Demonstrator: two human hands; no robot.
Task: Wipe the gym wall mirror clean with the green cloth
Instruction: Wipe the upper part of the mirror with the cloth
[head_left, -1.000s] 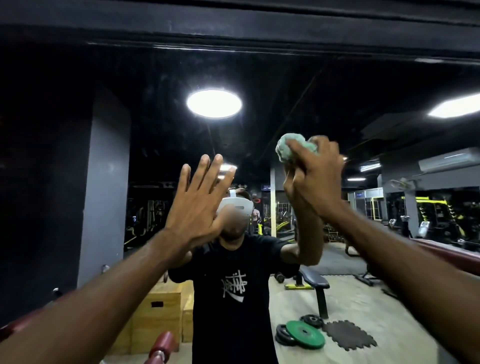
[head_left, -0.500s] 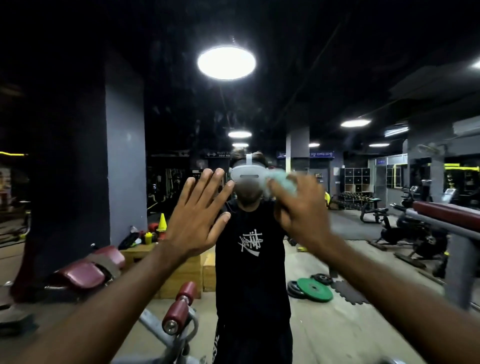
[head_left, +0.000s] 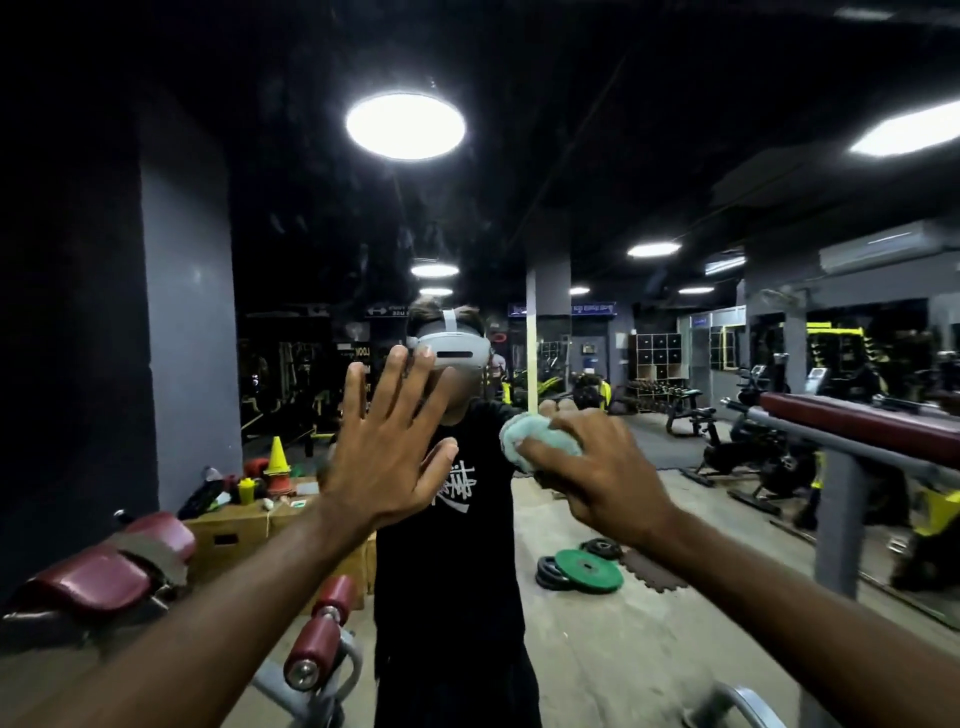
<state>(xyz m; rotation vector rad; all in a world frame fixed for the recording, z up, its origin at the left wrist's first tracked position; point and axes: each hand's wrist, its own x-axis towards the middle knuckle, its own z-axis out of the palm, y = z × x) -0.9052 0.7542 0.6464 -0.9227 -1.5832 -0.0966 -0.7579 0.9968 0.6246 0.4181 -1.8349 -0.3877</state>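
Mirror (head_left: 649, 156): R hand (head_left: 597, 478) grips green cloth (head_left: 535, 441); L hand (head_left: 384, 467) spread beside.

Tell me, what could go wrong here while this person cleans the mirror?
1. The left hand looks spread flat against the mirror. Bare skin could leave fresh prints on the glass, and leaning weight on it might stress the pane.
2. The right hand holds the green cloth bunched into a small wad, so each pass likely covers little and may leave streaks or missed patches.
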